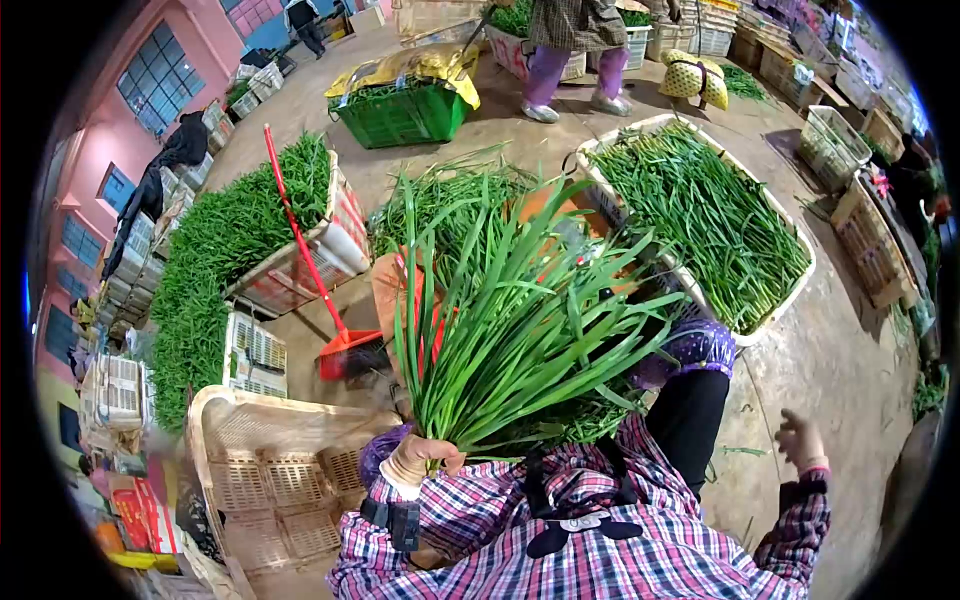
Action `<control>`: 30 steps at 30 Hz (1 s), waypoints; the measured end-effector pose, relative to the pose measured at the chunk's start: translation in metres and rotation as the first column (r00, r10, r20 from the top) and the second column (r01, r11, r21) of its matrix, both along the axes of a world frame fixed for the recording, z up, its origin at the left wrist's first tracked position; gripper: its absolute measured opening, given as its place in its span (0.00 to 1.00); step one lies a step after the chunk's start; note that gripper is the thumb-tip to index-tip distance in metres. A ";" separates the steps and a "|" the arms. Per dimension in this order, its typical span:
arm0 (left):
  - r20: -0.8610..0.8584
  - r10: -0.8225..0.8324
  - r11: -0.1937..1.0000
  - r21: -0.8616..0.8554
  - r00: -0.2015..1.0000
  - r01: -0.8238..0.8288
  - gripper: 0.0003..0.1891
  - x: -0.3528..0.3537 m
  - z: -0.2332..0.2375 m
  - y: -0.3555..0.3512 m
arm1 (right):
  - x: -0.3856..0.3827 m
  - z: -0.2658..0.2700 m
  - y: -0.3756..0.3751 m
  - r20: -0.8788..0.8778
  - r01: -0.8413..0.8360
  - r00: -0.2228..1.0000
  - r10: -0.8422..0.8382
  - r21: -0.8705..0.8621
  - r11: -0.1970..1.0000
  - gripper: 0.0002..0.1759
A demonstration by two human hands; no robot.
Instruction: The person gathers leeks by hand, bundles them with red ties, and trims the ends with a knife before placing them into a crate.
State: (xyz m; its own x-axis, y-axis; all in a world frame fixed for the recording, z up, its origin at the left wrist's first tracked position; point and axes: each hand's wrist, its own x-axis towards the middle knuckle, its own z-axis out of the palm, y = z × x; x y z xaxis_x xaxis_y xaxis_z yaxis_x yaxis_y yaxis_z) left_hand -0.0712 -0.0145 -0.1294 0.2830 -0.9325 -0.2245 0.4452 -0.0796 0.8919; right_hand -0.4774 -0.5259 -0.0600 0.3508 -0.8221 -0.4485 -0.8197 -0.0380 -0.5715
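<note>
Red plastic shows first: a long-handled dustpan [348, 345] sits near the raised bunch of green stalks [500, 340], which blocks the view of part of a loose pile of greens [440, 195]. The left hand [425, 458] grips the bunch by its base, leaves fanning upward; the right hand [800, 440] is open and held out over the floor, slightly blurred. A person in purple trousers [550, 72] stands farther off, near a yellow bundle [693, 80]. The floor [840, 370] looks like bare concrete, with pink walls [195, 40] along the left. A white crate [806, 262] at the right is filled with greens, while a green tub [405, 122] lies partly under yellow sheeting [425, 65]. A tan basket [275, 430] stands beside the left arm.
</note>
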 end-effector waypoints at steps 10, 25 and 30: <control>-0.089 -0.012 0.999 -0.049 0.996 0.007 0.12 -0.017 0.023 -0.015 | 0.231 0.189 0.065 0.425 -0.553 0.197 0.883 -0.696 0.458 0.09; 0.022 0.069 0.973 0.218 0.997 -0.072 0.07 -0.040 0.093 -0.038 | 0.348 0.088 0.103 0.015 -0.684 -0.184 0.983 -0.720 -0.118 0.15; 0.017 0.050 0.975 0.216 0.999 -0.053 0.09 -0.040 0.098 -0.040 | 0.340 0.089 0.120 0.080 -0.663 -0.171 0.982 -0.747 -0.055 0.15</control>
